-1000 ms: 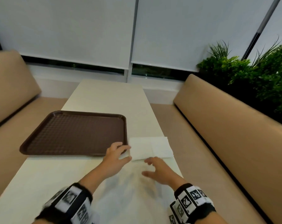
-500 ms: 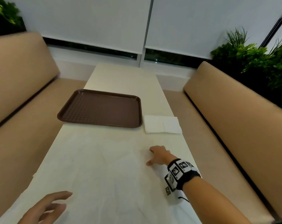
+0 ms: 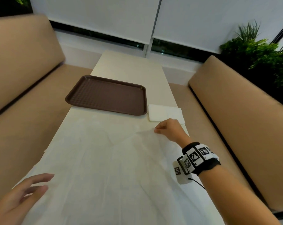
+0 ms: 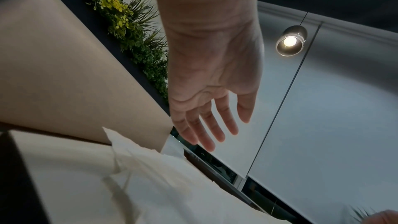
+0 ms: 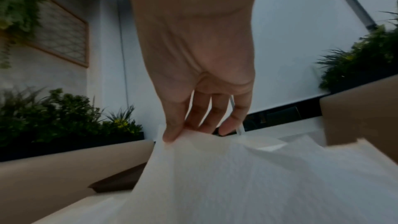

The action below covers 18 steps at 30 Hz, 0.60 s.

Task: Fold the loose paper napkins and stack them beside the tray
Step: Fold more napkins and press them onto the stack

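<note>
R hand [image 3: 169,129] pinches far corner of loose napkin [image 3: 114,168] spread on table near tray [image 3: 105,95], folded stack [image 3: 165,112] just beside tray; L hand [image 3: 19,197] open, empty; next prob. fold w/ L steadying.

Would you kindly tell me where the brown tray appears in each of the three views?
Head: brown tray lies centre-left on the table.
Left wrist: not in view.
Right wrist: only a dark corner shows, low and left of centre.
Shared landmark: the loose napkin, visible in all three.
</note>
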Each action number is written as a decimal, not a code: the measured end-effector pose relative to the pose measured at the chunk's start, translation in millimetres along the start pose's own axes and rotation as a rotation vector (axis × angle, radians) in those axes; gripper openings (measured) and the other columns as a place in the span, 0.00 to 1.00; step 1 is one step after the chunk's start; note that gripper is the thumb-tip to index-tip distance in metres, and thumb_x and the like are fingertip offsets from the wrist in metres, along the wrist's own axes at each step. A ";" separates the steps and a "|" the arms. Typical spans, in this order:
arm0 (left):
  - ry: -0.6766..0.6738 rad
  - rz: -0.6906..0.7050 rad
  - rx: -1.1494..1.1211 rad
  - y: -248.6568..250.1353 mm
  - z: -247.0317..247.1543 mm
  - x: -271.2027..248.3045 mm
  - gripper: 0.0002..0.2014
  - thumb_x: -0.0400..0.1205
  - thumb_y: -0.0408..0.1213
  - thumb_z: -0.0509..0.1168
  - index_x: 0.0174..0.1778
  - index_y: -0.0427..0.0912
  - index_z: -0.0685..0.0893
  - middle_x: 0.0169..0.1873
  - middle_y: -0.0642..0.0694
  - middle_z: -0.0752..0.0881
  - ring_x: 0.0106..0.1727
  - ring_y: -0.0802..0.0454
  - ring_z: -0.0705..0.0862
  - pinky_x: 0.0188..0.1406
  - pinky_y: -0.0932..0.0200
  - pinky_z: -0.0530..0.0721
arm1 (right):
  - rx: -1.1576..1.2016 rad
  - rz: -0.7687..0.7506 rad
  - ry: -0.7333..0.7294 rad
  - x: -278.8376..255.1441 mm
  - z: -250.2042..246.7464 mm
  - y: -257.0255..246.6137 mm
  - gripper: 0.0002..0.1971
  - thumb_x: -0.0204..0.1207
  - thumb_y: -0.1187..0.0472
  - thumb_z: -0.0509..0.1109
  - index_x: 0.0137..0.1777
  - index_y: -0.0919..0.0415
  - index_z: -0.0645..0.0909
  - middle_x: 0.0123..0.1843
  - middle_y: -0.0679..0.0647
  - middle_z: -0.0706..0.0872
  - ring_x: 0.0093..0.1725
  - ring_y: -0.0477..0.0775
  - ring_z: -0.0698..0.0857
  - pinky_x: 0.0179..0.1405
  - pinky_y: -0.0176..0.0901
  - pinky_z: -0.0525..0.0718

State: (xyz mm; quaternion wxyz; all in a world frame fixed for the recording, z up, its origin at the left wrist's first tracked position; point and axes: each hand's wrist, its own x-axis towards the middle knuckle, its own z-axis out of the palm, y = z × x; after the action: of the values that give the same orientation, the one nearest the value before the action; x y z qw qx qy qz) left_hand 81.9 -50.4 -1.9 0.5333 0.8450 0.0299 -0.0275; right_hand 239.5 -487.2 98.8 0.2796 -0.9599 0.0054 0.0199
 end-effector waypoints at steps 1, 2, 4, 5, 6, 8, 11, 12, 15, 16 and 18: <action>0.019 0.016 -0.022 1.6 1.7 1.2 0.16 0.67 0.58 0.66 0.50 0.66 0.86 0.52 0.64 0.87 0.47 0.57 0.88 0.46 0.67 0.82 | 0.007 -0.015 0.025 -1.6 -3.9 -2.9 0.07 0.73 0.58 0.77 0.47 0.60 0.90 0.47 0.53 0.91 0.46 0.50 0.86 0.50 0.40 0.84; 0.017 0.023 -0.035 6.2 2.6 1.0 0.19 0.65 0.62 0.64 0.50 0.65 0.86 0.53 0.64 0.87 0.49 0.54 0.88 0.46 0.66 0.82 | 0.005 -0.027 0.050 -2.7 -7.6 -5.7 0.06 0.74 0.58 0.76 0.46 0.59 0.90 0.46 0.53 0.91 0.45 0.51 0.86 0.49 0.41 0.84; 0.009 0.029 -0.056 15.9 4.4 -0.9 0.23 0.63 0.67 0.63 0.51 0.65 0.86 0.54 0.64 0.86 0.52 0.50 0.87 0.46 0.67 0.81 | -0.025 -0.041 0.060 -3.5 -14.0 -10.4 0.04 0.74 0.56 0.75 0.43 0.55 0.89 0.44 0.54 0.91 0.44 0.54 0.87 0.45 0.44 0.85; -0.003 0.025 -0.068 19.0 4.6 -1.5 0.26 0.62 0.71 0.63 0.52 0.64 0.86 0.54 0.64 0.86 0.52 0.52 0.87 0.47 0.69 0.80 | -0.027 -0.043 0.061 -4.7 -17.2 -12.1 0.03 0.74 0.55 0.75 0.41 0.52 0.88 0.44 0.53 0.91 0.44 0.54 0.88 0.44 0.44 0.85; -0.013 0.020 -0.074 22.5 4.7 -2.3 0.31 0.60 0.77 0.63 0.52 0.64 0.86 0.55 0.64 0.86 0.52 0.54 0.87 0.47 0.72 0.80 | -0.010 -0.049 0.075 -6.0 -21.0 -14.2 0.04 0.75 0.54 0.75 0.41 0.52 0.88 0.44 0.51 0.91 0.44 0.51 0.88 0.43 0.42 0.86; -0.013 0.029 -0.083 26.1 5.0 -1.9 0.37 0.56 0.82 0.62 0.53 0.63 0.86 0.56 0.63 0.86 0.53 0.55 0.86 0.48 0.73 0.79 | 0.028 -0.075 0.114 -9.7 -30.9 -21.9 0.05 0.75 0.53 0.74 0.43 0.53 0.88 0.45 0.48 0.91 0.45 0.44 0.87 0.42 0.33 0.83; -0.016 0.037 -0.101 37.1 3.7 -1.2 0.39 0.54 0.83 0.62 0.53 0.62 0.86 0.57 0.63 0.85 0.55 0.54 0.85 0.45 0.69 0.80 | 0.034 -0.126 0.139 -17.1 -52.5 -44.0 0.06 0.77 0.54 0.72 0.44 0.56 0.86 0.41 0.43 0.87 0.40 0.37 0.84 0.34 0.23 0.78; -0.019 0.047 -0.096 43.1 3.2 0.5 0.39 0.54 0.83 0.62 0.54 0.62 0.86 0.56 0.63 0.86 0.56 0.55 0.85 0.44 0.67 0.81 | 0.048 -0.156 0.165 -20.1 -62.1 -53.4 0.06 0.79 0.55 0.70 0.44 0.57 0.84 0.40 0.41 0.86 0.39 0.36 0.83 0.34 0.23 0.77; -0.015 0.093 -0.147 78.3 8.6 9.4 0.32 0.58 0.75 0.65 0.54 0.62 0.86 0.53 0.62 0.87 0.56 0.57 0.85 0.52 0.60 0.81 | 0.070 -0.255 0.124 -28.5 -91.7 -83.4 0.07 0.83 0.54 0.63 0.47 0.54 0.79 0.43 0.49 0.86 0.41 0.48 0.85 0.43 0.43 0.83; -0.028 0.135 -0.177 95.2 13.9 13.4 0.29 0.60 0.71 0.66 0.54 0.62 0.86 0.54 0.61 0.87 0.57 0.57 0.85 0.54 0.58 0.81 | 0.100 -0.273 0.080 -32.8 -99.8 -93.8 0.06 0.84 0.53 0.60 0.46 0.50 0.76 0.43 0.53 0.87 0.40 0.53 0.85 0.43 0.50 0.84; -0.103 0.216 -0.250 131.6 30.6 22.8 0.21 0.65 0.65 0.67 0.52 0.63 0.86 0.55 0.59 0.87 0.57 0.59 0.85 0.57 0.59 0.82 | 0.250 -0.291 0.046 -40.8 -111.8 -111.8 0.07 0.85 0.52 0.58 0.44 0.47 0.72 0.41 0.53 0.85 0.38 0.55 0.85 0.38 0.53 0.85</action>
State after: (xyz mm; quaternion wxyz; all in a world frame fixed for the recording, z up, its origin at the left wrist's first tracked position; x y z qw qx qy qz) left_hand 114.7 -134.1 101.5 0.6347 0.7680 -0.0850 -0.0092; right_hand 205.1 -452.9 254.7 0.3964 -0.9085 -0.1246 -0.0437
